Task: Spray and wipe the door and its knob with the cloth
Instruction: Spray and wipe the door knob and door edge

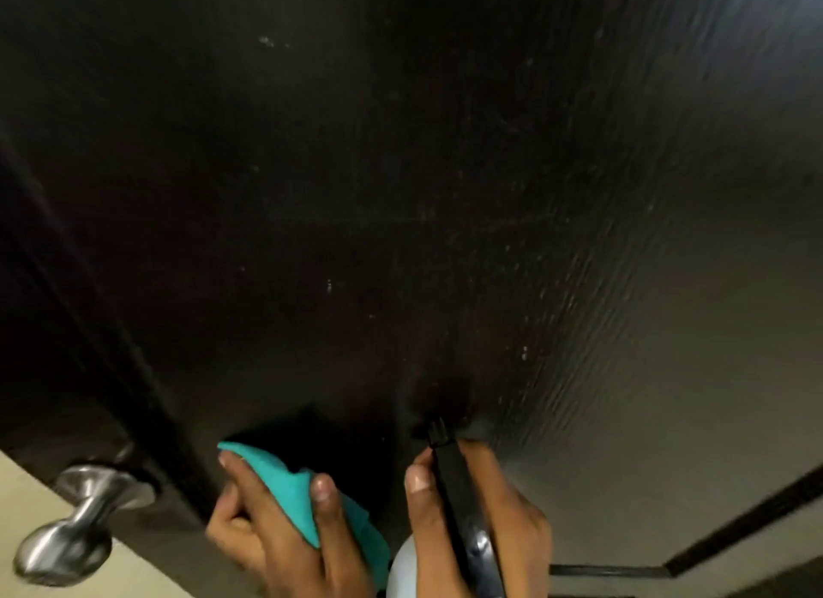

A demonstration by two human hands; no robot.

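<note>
A dark brown door [401,196] fills most of the head view, with pale droplets and specks scattered over its right half. Its silver knob [75,526] sticks out at the lower left edge. My left hand [276,535] grips a teal cloth [294,490] bunched between thumb and fingers, close to the door's lower part. To its right, my right hand [481,522] holds a spray bottle [458,499] with a black head and pale body, its nozzle pointing at the door. The bottle's lower body is cut off by the frame.
A pale wall or floor [26,477] shows beyond the door's edge at the lower left. At the lower right a dark frame strip [735,530] runs diagonally beside the door.
</note>
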